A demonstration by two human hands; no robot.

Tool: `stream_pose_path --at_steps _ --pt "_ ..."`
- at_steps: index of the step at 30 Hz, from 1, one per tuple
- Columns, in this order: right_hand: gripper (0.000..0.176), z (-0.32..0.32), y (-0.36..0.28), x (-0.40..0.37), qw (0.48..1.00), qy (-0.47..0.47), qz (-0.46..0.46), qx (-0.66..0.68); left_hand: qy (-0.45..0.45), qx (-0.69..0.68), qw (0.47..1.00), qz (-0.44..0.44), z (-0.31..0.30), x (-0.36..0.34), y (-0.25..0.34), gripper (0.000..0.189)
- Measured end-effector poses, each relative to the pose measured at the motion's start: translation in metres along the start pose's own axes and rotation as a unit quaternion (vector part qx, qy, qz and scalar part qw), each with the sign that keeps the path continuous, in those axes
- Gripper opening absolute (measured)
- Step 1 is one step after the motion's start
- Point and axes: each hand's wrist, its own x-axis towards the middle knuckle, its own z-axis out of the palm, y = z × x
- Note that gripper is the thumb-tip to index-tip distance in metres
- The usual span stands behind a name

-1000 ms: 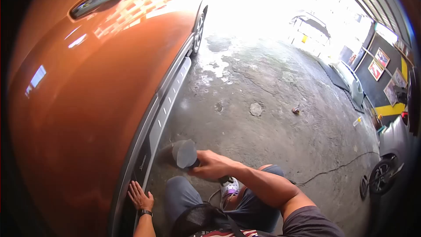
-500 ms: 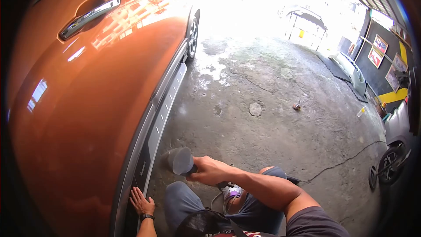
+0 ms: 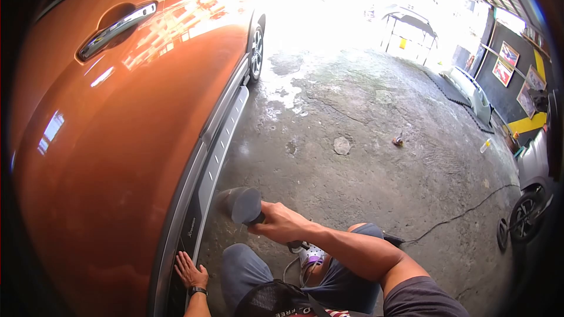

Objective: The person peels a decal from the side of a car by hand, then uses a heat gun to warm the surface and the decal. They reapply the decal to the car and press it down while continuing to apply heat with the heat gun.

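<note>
My right hand [image 3: 281, 223] is wrapped round the handle of a dark, round-headed tool [image 3: 245, 205], held above the concrete floor between my knees and the car. The tool's left part is blurred; what it is exactly I cannot tell. Flat on the side step [image 3: 202, 199] of the orange car [image 3: 111, 158] lies my left hand [image 3: 190, 270], fingers spread and holding nothing, with a dark band at the wrist. A cord runs down near my right hand.
A car wheel [image 3: 257, 53] stands at the far end of the step. On the concrete floor [image 3: 352, 182] lie a small object [image 3: 398, 140] and a black cable [image 3: 458, 217]. To the right are a bumper [image 3: 467, 91], a bottle [image 3: 485, 145] and another vehicle's wheel [image 3: 526, 217].
My right hand and the tool have moved slightly up in the view. My left hand stays in place on the side step.
</note>
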Motion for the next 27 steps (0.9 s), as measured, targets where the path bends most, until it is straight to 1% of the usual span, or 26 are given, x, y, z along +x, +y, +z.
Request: stream_pose_path --at_steps 2,3,5,6,7,8,9,11,12,16,18,19,21,22,23,25,26,27 --pt "0.044 0.0 0.002 0.001 0.997 -0.055 -0.047 0.039 0.003 0.001 1.0 0.004 0.002 0.001 -0.001 0.1" --pt "0.044 -0.001 0.002 0.0 0.997 -0.053 -0.045 0.04 0.001 0.001 1.0 -0.001 0.003 0.001 -0.001 0.1" --pt "0.043 -0.005 -0.007 -0.001 0.982 -0.158 0.042 0.1 -0.002 0.0 1.0 -0.004 0.006 0.002 -0.001 0.1" --pt "0.043 -0.005 -0.005 0.0 0.982 -0.157 0.043 0.099 0.007 0.006 1.0 -0.002 0.007 0.001 -0.002 0.1" --pt "0.042 -0.004 -0.001 0.002 0.987 -0.14 0.022 0.073 0.017 0.012 1.0 0.0 0.007 0.001 -0.002 0.1" --pt "0.041 -0.003 0.002 0.002 0.991 -0.123 0.001 0.046 0.017 0.012 1.0 0.0 0.006 0.001 -0.001 0.1" --pt "0.041 -0.001 0.002 0.002 0.991 -0.122 0.003 0.046 0.008 0.008 1.0 -0.001 0.006 0.001 -0.002 0.1" --pt "0.041 0.001 0.0 0.002 0.999 -0.021 -0.026 0.014 -0.001 0.004 1.0 -0.002 0.004 0.0 0.0 0.1" --pt "0.041 -0.001 -0.003 -0.001 1.0 -0.008 -0.013 0.007 -0.001 0.003 1.0 -0.004 0.003 0.0 0.001 0.1" --pt "0.038 0.0 0.008 0.004 0.999 -0.026 -0.012 0.031 0.004 -0.001 1.0 -0.003 0.005 0.001 -0.001 0.101" --pt "0.038 -0.005 0.008 0.002 0.98 -0.154 -0.022 0.124 0.002 -0.001 1.0 -0.003 0.008 0.001 -0.004 0.1" --pt "0.038 -0.009 0.005 -0.001 0.982 -0.145 -0.014 0.124 0.002 0.0 1.0 -0.007 0.007 0.002 -0.001 0.1" --pt "0.035 -0.015 -0.004 -0.004 0.964 -0.212 0.024 0.16 -0.008 0.001 1.0 -0.005 0.003 0.003 0.001 0.099" --pt "0.035 -0.013 -0.002 -0.001 0.962 -0.208 0.006 0.175 -0.007 0.004 1.0 -0.008 0.0 0.003 0.003 0.099" --pt "0.035 -0.015 0.0 -0.002 0.963 -0.206 0.008 0.175 -0.007 0.008 1.0 -0.014 -0.002 0.002 0.004 0.099" --pt "0.036 -0.018 -0.001 -0.002 0.984 -0.111 -0.009 0.141 -0.018 0.006 1.0 -0.019 -0.005 0.001 0.006 0.099" --pt "0.035 -0.015 0.007 0.002 0.992 -0.054 -0.046 0.101 -0.011 0.011 1.0 -0.019 -0.003 0.001 0.006 0.099" --pt "0.035 -0.013 0.009 0.004 0.992 -0.053 -0.045 0.102 -0.004 0.016 1.0 -0.019 -0.002 0.002 0.005 0.099"
